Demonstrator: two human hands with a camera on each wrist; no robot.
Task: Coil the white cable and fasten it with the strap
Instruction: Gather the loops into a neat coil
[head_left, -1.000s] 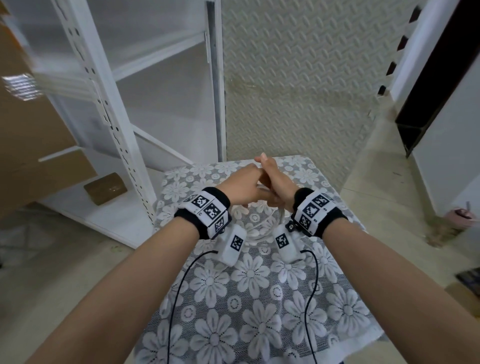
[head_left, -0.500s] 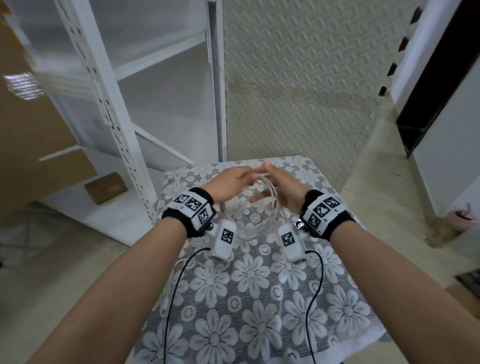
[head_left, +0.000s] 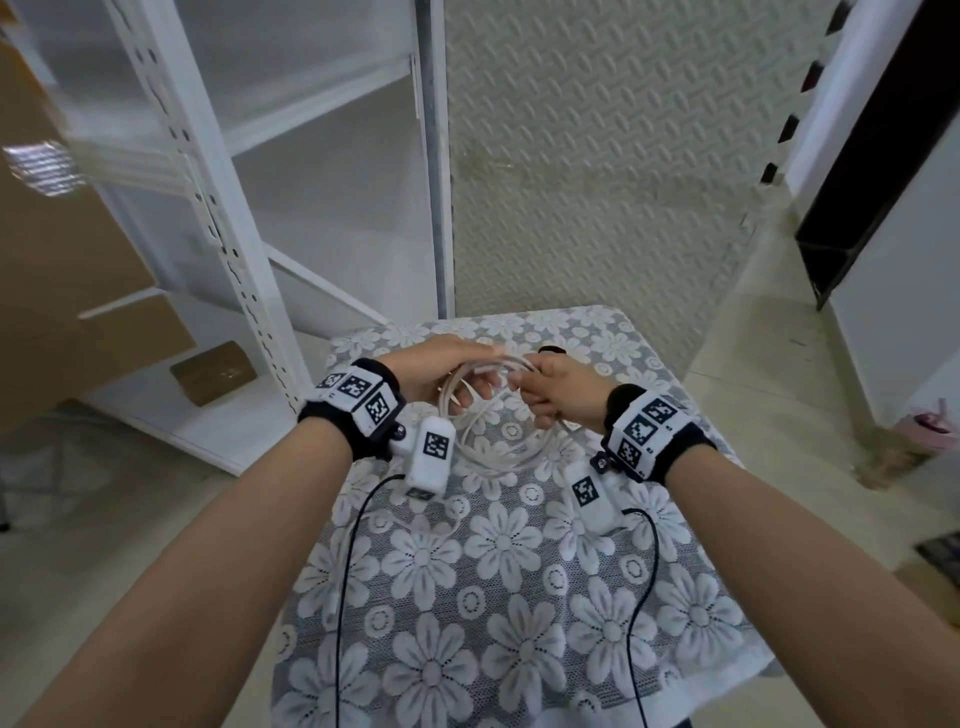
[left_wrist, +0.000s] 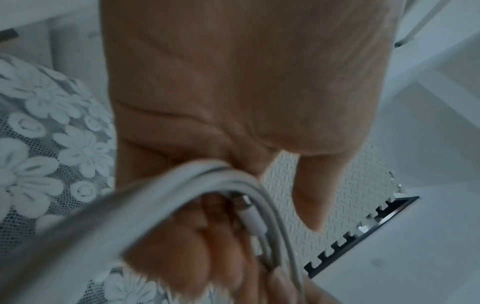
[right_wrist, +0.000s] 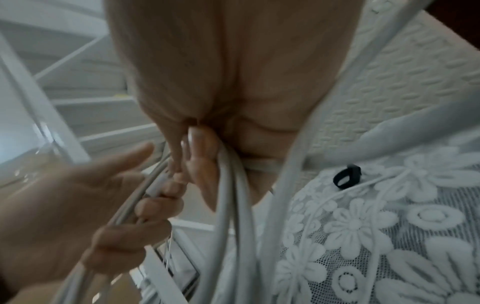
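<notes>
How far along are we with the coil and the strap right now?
Done: the white cable is wound into several loops. In hand: the left hand and right hand both grip the bundle above the lace tablecloth; a plug end lies against the left fingers. Left: the black strap lies on the cloth beyond the hands, not yet picked up or wrapped round the coil.

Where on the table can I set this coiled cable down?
The near half of the table, between your forearms, is bare. It is crowded at the far end, where the left hand and right hand hold the white cable beside the strap.
</notes>
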